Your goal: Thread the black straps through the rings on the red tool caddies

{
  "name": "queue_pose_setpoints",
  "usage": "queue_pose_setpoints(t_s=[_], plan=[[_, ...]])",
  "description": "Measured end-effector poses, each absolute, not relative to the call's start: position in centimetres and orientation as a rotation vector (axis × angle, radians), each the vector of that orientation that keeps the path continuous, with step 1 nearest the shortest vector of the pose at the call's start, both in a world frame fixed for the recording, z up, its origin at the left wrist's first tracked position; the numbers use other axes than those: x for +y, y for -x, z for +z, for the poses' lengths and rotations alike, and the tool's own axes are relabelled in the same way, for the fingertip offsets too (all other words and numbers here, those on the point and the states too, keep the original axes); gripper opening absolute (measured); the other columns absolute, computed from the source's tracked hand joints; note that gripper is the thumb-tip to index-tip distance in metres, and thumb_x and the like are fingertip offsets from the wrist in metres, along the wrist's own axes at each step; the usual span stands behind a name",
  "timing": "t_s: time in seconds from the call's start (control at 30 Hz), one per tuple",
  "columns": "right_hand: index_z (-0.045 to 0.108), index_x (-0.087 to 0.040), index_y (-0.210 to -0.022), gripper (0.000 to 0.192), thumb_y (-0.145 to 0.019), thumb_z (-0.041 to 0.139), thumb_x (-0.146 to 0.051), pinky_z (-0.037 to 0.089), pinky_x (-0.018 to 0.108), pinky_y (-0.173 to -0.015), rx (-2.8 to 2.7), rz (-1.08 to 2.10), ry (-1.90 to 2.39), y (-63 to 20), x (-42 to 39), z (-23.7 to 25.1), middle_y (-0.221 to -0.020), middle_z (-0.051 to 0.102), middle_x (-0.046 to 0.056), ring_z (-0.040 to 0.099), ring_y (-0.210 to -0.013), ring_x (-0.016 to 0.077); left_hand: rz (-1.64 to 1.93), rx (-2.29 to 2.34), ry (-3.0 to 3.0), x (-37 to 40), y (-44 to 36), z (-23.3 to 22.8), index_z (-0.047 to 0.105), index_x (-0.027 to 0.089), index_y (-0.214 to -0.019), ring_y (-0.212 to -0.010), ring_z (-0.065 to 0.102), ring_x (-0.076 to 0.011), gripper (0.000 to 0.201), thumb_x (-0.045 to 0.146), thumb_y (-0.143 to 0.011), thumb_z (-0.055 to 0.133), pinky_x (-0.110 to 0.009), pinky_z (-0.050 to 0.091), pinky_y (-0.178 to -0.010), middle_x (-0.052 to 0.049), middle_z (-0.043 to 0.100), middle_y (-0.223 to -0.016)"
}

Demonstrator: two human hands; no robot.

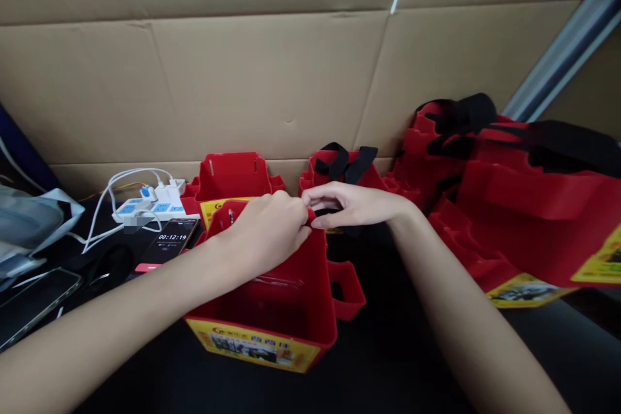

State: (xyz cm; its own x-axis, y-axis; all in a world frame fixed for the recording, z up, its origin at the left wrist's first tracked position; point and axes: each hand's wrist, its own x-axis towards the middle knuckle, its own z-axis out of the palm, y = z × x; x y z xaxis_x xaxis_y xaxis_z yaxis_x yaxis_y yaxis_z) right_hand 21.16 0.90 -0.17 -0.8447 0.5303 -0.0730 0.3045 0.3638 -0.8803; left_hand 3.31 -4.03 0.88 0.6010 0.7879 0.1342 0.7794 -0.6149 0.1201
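Observation:
A red plastic box (262, 297) with an open top and a yellow printed label (252, 344) on its front stands before me. My left hand (274, 229) reaches across its opening to the right part of the back wall, with its fingers curled closed at the rim. From behind that wall my right hand (344, 204) meets it, thumb and fingertips bent together at the same corner. What the fingertips hold is hidden. A slot shows in the back wall left of my hands, and a looped side piece (352, 291) juts from the box's right side.
Behind stand another red box (233, 171) and one with a black strap (361, 165). Stacked red boxes (533, 207) with black straps are at right. Leftward lie a power strip (169, 207) with white cables, a phone (172, 236) showing a timer and a dark phone-like slab (39, 301). Cardboard (266, 77) walls the back.

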Motion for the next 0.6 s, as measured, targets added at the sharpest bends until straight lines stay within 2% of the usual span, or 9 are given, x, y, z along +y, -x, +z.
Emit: queue_pose_setpoints(t_s=[0.1,0.2,0.3,0.43,0.53,0.6], plan=[[0.056,-0.017,-0.088,0.012,-0.078,0.053,-0.023,0.043,0.023,-0.064,-2.466,1.352,0.835,-21.2,0.7,0.0,-0.082,0.057,0.001,0.053,-0.074,0.0113,0.210,1.255,-2.752,-4.0,-1.5,1.1,0.052,0.015,-0.054,-0.044,0.029,-0.0080,0.028,0.025,-0.080,0.051,-0.026,0.022,-0.045,0.001,0.040,-0.049],[0.056,-0.017,-0.082,0.008,-0.076,0.052,-0.018,0.039,0.022,-0.058,-2.505,1.191,0.946,-21.5,0.8,0.2,-0.075,0.056,0.000,0.051,-0.066,0.0098,0.177,1.252,-2.654,-4.7,3.3,2.2,0.054,0.015,-0.057,-0.046,0.031,-0.0069,0.029,0.031,-0.081,0.051,-0.023,0.025,-0.047,0.003,0.043,-0.050],[0.057,-0.017,-0.081,0.008,-0.075,0.051,-0.017,0.038,0.023,-0.055,-2.526,1.124,0.996,-21.8,0.8,0.3,-0.072,0.056,0.000,0.050,-0.063,0.0103,0.157,1.509,-2.466,-5.7,9.2,3.5,0.060,0.015,-0.065,-0.052,0.034,-0.0074,0.033,0.040,-0.082,0.048,-0.020,0.027,-0.048,0.003,0.048,-0.056],[0.056,-0.017,-0.077,0.006,-0.077,0.051,-0.021,0.037,0.024,-0.057,-2.552,1.093,0.946,-21.4,0.7,0.4,-0.071,0.054,0.000,0.049,-0.064,0.0108,-0.049,1.840,-2.262,-6.2,14.2,4.7,0.064,0.015,-0.075,-0.054,0.034,-0.0067,0.029,0.037,-0.083,0.046,-0.017,0.026,-0.050,0.004,0.048,-0.058],[0.055,-0.017,-0.075,0.005,-0.077,0.050,-0.020,0.035,0.023,-0.055,-2.570,1.064,0.952,-21.0,0.3,0.5,-0.069,0.050,-0.001,0.045,-0.062,0.0097,-0.062,1.989,-2.240,-5.3,16.1,4.5,0.066,0.015,-0.079,-0.057,0.043,-0.0087,0.027,0.035,-0.081,0.048,-0.017,0.032,-0.056,0.003,0.056,-0.062],[0.053,-0.017,-0.074,0.005,-0.077,0.050,-0.020,0.033,0.023,-0.054,-2.570,1.042,0.979,-20.9,-0.1,0.7,-0.069,0.049,-0.001,0.043,-0.062,0.0094,-0.039,2.134,-2.204,-4.1,17.2,4.0,0.068,0.015,-0.083,-0.064,0.051,-0.0132,0.028,0.036,-0.078,0.051,-0.021,0.037,-0.062,-0.001,0.063,-0.069]])
